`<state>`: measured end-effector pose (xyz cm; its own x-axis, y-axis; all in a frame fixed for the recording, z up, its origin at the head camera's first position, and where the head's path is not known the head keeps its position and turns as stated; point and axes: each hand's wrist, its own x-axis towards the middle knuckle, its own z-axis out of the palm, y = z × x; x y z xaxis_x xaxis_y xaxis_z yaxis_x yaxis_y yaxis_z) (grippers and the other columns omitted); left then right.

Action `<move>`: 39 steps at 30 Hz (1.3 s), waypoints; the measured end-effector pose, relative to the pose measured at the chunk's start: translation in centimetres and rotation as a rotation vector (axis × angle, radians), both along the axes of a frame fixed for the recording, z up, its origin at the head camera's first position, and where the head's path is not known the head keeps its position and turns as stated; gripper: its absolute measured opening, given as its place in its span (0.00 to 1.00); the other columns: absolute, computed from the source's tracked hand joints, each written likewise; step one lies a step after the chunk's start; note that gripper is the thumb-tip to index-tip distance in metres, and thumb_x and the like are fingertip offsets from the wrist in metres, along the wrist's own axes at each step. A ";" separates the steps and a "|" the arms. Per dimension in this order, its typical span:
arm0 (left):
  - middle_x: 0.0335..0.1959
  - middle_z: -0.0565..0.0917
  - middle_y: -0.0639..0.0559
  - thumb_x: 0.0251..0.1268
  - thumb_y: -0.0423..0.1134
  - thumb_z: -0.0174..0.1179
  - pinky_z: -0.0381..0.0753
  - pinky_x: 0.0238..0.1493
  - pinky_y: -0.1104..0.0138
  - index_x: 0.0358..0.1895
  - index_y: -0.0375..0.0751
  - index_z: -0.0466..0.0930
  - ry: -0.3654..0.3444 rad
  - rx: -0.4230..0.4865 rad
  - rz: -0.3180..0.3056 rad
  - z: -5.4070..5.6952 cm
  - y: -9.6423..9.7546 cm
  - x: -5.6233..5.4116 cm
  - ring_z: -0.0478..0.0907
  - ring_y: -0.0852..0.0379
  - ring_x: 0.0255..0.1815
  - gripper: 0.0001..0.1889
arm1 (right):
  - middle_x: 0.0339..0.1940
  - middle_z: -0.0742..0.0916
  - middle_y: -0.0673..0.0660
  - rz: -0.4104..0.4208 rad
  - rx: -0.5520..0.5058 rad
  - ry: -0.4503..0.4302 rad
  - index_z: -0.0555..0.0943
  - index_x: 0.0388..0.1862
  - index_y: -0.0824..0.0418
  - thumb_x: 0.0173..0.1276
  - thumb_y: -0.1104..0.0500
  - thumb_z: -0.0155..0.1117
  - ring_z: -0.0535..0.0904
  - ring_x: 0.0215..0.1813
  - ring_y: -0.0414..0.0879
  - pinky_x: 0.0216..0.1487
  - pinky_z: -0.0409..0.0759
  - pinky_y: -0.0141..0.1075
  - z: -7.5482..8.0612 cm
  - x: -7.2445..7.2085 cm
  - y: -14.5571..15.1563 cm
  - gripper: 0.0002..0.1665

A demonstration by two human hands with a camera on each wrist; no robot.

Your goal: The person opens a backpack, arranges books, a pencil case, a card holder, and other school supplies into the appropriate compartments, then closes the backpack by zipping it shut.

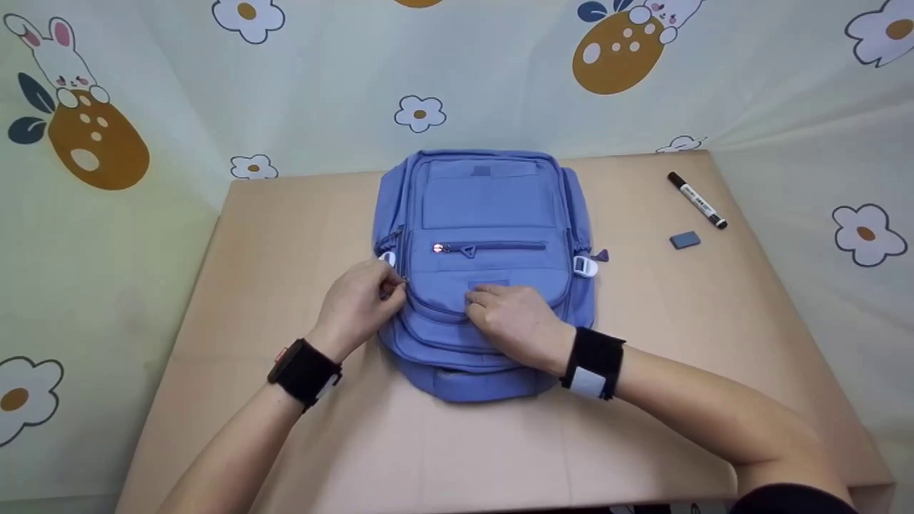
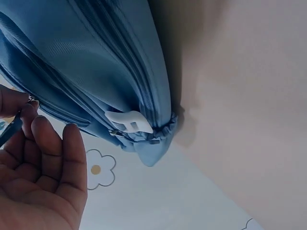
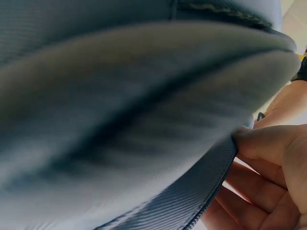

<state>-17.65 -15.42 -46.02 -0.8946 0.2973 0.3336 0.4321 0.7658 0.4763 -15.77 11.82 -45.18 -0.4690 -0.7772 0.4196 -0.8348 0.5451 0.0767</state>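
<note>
Blue backpack (image 1: 493, 203), just one.
Left hand (image 1: 357, 303), grip closed, pinches one zipper pull (image 2: 14, 126); right hand's (image 1: 518, 321) grip pinches one pocket edge (image 3: 221, 168); right of the backpack, one marker (image 1: 697, 200), one block (image 1: 685, 240).

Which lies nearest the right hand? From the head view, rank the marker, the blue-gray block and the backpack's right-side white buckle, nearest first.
1. White buckle: on the right side of the backpack.
2. Blue-gray block: on the table, right of the backpack.
3. Marker: also on the right, just beyond the block.
</note>
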 end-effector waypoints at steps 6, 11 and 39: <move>0.30 0.80 0.53 0.61 0.33 0.66 0.76 0.34 0.60 0.35 0.41 0.82 -0.012 0.014 0.015 -0.2 0.1 0.4 0.75 0.54 0.32 0.02 | 0.47 0.90 0.57 0.019 -0.087 -0.036 0.89 0.39 0.61 0.70 0.63 0.66 0.87 0.52 0.52 0.49 0.86 0.44 -0.2 0.1 0.5 0.06; 0.30 0.80 0.54 0.63 0.34 0.66 0.76 0.34 0.61 0.35 0.41 0.82 -0.028 0.026 0.025 -0.2 0.1 0.5 0.75 0.55 0.32 0.02 | 0.51 0.89 0.57 0.029 -0.157 -0.117 0.89 0.47 0.61 0.68 0.61 0.70 0.84 0.55 0.53 0.56 0.83 0.46 0.1 0.5 1.8 0.10; 0.28 0.79 0.55 0.61 0.33 0.67 0.76 0.31 0.62 0.33 0.43 0.81 0.024 0.000 0.003 0.0 0.8 2.2 0.74 0.57 0.30 0.04 | 0.43 0.91 0.56 0.007 -0.211 0.099 0.89 0.39 0.62 0.67 0.65 0.69 0.87 0.45 0.51 0.40 0.86 0.43 -1.8 0.5 5.1 0.05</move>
<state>-15.47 -14.65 -46.01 -0.8872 0.2947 0.3551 0.4412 0.7672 0.4657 -15.23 16.93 -46.94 -0.4124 -0.6704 0.6168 -0.8325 0.5523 0.0437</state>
